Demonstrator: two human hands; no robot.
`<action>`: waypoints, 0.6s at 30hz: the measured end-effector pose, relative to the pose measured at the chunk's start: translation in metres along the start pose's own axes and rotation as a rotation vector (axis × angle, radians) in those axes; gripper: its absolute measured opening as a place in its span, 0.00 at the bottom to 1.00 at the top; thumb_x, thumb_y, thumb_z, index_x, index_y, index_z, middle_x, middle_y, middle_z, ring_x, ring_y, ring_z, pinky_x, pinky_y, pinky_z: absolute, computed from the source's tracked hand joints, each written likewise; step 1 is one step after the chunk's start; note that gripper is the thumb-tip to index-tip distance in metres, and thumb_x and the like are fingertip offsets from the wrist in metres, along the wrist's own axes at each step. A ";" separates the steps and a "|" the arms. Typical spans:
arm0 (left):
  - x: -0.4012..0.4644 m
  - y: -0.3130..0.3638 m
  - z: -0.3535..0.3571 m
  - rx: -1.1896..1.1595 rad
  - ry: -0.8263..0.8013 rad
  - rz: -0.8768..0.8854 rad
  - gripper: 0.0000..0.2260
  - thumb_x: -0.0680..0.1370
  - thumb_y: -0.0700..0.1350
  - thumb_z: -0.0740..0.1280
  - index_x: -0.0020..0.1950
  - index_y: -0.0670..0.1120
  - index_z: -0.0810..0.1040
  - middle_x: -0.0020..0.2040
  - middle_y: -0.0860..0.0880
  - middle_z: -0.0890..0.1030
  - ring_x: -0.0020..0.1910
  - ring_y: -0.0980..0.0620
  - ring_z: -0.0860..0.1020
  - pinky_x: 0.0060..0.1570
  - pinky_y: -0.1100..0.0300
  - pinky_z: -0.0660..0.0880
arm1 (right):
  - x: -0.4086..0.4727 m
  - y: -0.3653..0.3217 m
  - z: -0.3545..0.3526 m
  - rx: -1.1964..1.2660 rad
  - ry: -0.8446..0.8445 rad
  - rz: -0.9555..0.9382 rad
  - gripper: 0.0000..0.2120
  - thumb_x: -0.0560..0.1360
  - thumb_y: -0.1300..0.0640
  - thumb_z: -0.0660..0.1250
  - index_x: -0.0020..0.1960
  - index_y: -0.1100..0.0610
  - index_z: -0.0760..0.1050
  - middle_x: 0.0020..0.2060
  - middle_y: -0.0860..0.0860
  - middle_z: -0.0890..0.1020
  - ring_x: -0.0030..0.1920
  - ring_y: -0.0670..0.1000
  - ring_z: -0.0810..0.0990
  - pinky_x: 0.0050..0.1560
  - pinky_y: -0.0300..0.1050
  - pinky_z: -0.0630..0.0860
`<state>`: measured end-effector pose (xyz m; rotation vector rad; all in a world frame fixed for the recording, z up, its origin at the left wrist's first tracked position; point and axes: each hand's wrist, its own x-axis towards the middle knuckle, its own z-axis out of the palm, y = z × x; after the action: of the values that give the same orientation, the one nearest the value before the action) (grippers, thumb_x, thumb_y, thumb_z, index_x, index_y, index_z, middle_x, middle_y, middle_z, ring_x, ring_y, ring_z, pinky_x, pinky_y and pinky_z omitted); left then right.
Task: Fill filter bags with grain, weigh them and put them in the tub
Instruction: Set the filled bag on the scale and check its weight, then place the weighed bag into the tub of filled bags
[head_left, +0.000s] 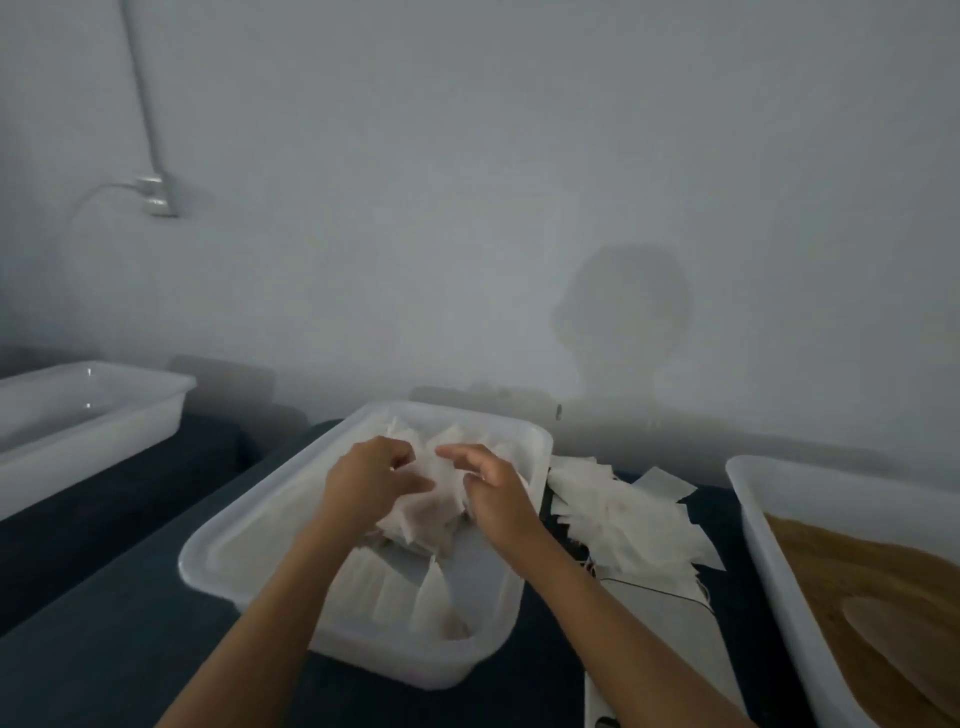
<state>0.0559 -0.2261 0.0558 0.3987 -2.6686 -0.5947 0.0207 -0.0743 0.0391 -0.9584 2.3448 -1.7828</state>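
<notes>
A white plastic tub (249, 530) sits in the middle of the dark table and holds several white filter bags. Both hands are over it. My left hand (369, 480) grips a bunch of filter bags (426, 514) from the left, fingers curled into the paper. On the right side of the same bunch my right hand (493, 491) holds it, thumb and fingers bent around it. More bags (395, 587) lie flat on the tub floor below. At the right edge a white tub of brown grain (852, 566) holds a scoop-like shape (904, 634).
A loose pile of empty filter bags (623, 525) lies on the table right of the middle tub. A flat white device (654, 654), partly hidden by my right forearm, lies in front of that pile. Another white tub (98, 415) stands at the far left. A wall stands close behind.
</notes>
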 end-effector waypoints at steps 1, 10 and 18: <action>0.003 -0.012 -0.001 0.016 -0.008 -0.029 0.18 0.70 0.54 0.72 0.31 0.48 0.67 0.30 0.53 0.71 0.30 0.55 0.69 0.28 0.60 0.61 | 0.006 0.002 0.011 -0.010 -0.014 0.018 0.23 0.75 0.73 0.50 0.64 0.59 0.74 0.60 0.49 0.75 0.61 0.44 0.71 0.61 0.28 0.66; 0.016 -0.080 0.005 0.023 -0.229 -0.259 0.10 0.75 0.48 0.69 0.54 0.46 0.76 0.48 0.46 0.77 0.43 0.48 0.79 0.35 0.60 0.77 | 0.047 0.022 0.082 -0.120 -0.200 0.219 0.21 0.77 0.71 0.51 0.67 0.64 0.70 0.67 0.57 0.72 0.68 0.55 0.70 0.70 0.47 0.65; 0.019 -0.100 0.012 0.129 -0.300 -0.335 0.11 0.76 0.41 0.66 0.58 0.42 0.71 0.59 0.41 0.76 0.48 0.46 0.75 0.44 0.58 0.73 | 0.039 0.035 0.098 -0.300 -0.414 0.380 0.16 0.76 0.64 0.58 0.62 0.64 0.74 0.63 0.60 0.75 0.61 0.58 0.74 0.62 0.48 0.69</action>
<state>0.0528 -0.3155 0.0064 0.8684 -2.9592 -0.6208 0.0118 -0.1720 -0.0125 -0.7473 2.3486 -1.0085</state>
